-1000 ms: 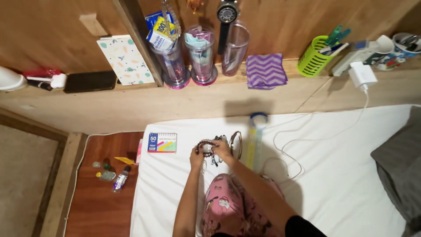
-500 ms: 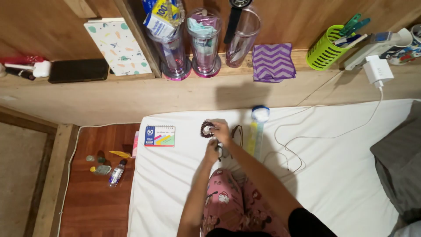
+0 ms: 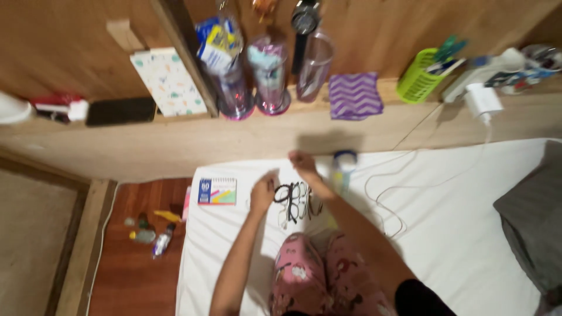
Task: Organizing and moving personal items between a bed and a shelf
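The view is motion-blurred. Several pairs of eyeglasses (image 3: 294, 202), one black-framed, lie together on the white mattress (image 3: 456, 246) in front of my knees in pink patterned trousers. My left hand (image 3: 262, 193) rests just left of the glasses, at their edge, fingers pointing up. My right hand (image 3: 301, 160) is stretched past the glasses toward the mattress's far edge, next to a clear tube with a blue cap (image 3: 342, 165). Its fingers look curled, and the blur hides whether anything is in them. No bead bracelet is visible.
A small spiral notepad (image 3: 217, 191) lies left of my hands. A white cable (image 3: 386, 205) loops right to a charger (image 3: 482, 99). The wooden ledge holds tumblers (image 3: 269, 76), a purple cloth (image 3: 354, 95), a green pen holder (image 3: 418, 82) and a phone (image 3: 120, 110). Small bottles (image 3: 153, 235) sit on the floor.
My right hand has moved up from the glasses toward the mattress's far edge; the bead bracelet it held is no longer visible. My left hand shifted left of the glasses. The camera tilted.
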